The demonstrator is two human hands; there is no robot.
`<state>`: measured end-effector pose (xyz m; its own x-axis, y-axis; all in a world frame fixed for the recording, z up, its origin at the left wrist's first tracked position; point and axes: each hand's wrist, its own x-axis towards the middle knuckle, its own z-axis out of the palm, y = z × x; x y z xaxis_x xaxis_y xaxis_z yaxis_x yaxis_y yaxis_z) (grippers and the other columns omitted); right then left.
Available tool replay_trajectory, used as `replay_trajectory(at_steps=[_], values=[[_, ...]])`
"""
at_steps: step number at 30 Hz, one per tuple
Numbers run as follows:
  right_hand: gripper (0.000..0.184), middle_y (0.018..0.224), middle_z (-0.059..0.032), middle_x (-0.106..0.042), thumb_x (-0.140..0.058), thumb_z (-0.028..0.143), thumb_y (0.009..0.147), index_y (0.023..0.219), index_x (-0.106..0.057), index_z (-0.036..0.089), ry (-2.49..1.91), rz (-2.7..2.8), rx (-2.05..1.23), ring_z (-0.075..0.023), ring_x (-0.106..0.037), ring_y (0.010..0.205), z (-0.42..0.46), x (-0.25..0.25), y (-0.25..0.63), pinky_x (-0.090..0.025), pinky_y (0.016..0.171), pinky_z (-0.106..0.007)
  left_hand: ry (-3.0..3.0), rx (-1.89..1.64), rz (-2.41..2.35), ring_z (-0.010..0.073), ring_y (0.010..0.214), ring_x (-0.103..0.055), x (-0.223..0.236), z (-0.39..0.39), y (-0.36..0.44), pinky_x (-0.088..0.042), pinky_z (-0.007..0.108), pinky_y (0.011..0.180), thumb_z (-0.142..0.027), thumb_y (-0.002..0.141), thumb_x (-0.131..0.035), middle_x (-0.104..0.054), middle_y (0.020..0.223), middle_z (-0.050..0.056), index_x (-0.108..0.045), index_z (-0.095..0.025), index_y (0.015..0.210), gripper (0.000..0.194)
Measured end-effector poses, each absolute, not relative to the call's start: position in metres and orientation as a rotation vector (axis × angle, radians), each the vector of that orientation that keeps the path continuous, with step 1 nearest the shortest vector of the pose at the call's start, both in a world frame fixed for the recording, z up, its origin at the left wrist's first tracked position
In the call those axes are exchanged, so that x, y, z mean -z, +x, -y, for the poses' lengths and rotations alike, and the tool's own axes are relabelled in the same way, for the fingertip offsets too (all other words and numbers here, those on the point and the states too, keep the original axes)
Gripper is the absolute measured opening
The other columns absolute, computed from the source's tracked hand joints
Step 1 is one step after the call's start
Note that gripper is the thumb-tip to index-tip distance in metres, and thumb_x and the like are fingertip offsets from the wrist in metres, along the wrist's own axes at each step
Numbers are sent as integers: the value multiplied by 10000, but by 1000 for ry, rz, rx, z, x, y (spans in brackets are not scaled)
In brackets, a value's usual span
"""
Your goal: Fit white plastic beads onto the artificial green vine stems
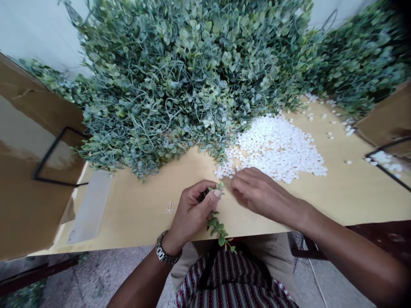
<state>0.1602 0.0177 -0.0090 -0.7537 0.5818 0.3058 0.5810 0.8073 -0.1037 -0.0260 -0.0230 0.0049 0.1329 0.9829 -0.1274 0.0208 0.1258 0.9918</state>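
Near the table's front edge, my left hand [195,207] is closed on an artificial leaf sprig [220,231], its thumb and forefinger pinching the stem. Leaves hang below the fist toward my lap, and a small tip pokes out above the thumb. My right hand [257,192] lies just to the right, at the lower edge of a heap of small white plastic pieces [279,147]. Its fingers are curled down and together; whatever they may hold is hidden beneath them.
A large pile of artificial greenery [192,72] covers the back of the table [135,214]. Cardboard boxes [28,171] stand at both sides, with black wire frames [48,158] beside them. A translucent strip [91,207] and a small white star-shaped piece [169,208] lie at left.
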Motion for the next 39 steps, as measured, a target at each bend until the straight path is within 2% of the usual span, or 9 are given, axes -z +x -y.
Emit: replay_trajectory(at_steps=[9, 11, 15, 19, 22, 27, 39], values=[[216, 686, -71, -582, -430, 78, 846, 743, -607, 148, -975, 2530, -279, -177, -503, 667, -12, 7, 163, -389, 612, -299, 1082, -1037, -1228, 71, 493, -448, -3, 24, -22, -351, 181, 495, -222, 738, -607, -553, 521, -16, -648, -133, 667, 122], [194, 692, -58, -582, -448, 133, 863, 749, -603, 160, -1020, 2384, -497, -164, -511, 669, -8, 3, 165, -400, 610, -288, 1085, -1027, -1236, 73, 496, -454, -3, 24, -22, -355, 182, 493, -222, 733, -610, -554, 531, -14, -642, -132, 659, 120], [105, 710, -26, -578, -571, 268, 835, 785, -600, 180, -1051, 1828, -1136, -127, -508, 643, -2, -7, 166, -413, 563, -239, 1062, -1023, -1191, 67, 479, -441, -2, 25, -20, -344, 185, 471, -239, 738, -614, -577, 560, -10, -631, -142, 667, 121], [220, 665, -7, -535, -633, 400, 789, 777, -613, 181, -998, 1537, -1428, -110, -450, 588, 3, -2, 159, -364, 506, -227, 1047, -1036, -1164, 60, 456, -394, -4, 25, -16, -306, 182, 447, -202, 701, -634, -518, 500, -40, -674, -150, 724, 69], [266, 659, 0, -524, -652, 440, 766, 764, -613, 177, -963, 1435, -1548, -109, -441, 590, 5, 6, 154, -356, 519, -233, 1078, -1051, -1171, 60, 457, -378, -5, 25, -15, -303, 187, 447, -197, 682, -644, -514, 505, -40, -691, -156, 704, 66], [214, 668, 12, -536, -687, 383, 752, 751, -619, 180, -876, 1259, -1711, -102, -460, 607, 7, 14, 151, -382, 577, -236, 1114, -1064, -1161, 67, 492, -422, -5, 25, -15, -343, 187, 475, -214, 654, -696, -582, 578, -18, -692, -160, 683, 61], [263, 652, 7, -544, -709, 424, 716, 718, -606, 182, -868, 1205, -1785, -116, -497, 611, 8, 14, 150, -424, 608, -265, 1094, -1027, -1194, 55, 439, -359, -12, 26, -12, -288, 181, 427, -220, 646, -661, -479, 487, -44, -636, -146, 631, 79]])
